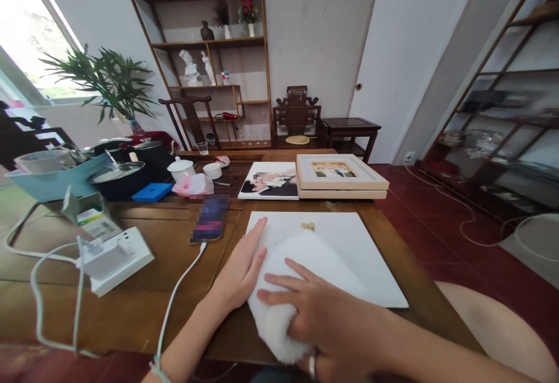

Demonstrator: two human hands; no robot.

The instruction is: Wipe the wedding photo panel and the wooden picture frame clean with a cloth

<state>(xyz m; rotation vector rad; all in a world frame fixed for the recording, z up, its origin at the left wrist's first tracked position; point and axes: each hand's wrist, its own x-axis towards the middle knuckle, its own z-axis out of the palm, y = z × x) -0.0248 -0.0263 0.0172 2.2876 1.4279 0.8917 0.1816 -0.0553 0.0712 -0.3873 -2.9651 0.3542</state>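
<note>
A white flat panel (349, 249), face down with a small gold hanger near its far edge, lies on the wooden table (174, 295) in front of me. A white fluffy cloth (301, 261) rests on its near left part. My left hand (242, 269) lies flat with fingers stretched out against the panel's left edge, touching the cloth. My right hand (314, 307) presses on the cloth's near end, its fingers spread over it and the thumb curled around the cloth's lower edge.
Beyond the panel lie a photo print (271, 180) and stacked wooden frames (340, 176). A phone (209, 219) on a white cable, a white power strip (116, 258), pots (117, 176), cups and a teal tray (52, 182) fill the left side. Shelves and chairs stand behind.
</note>
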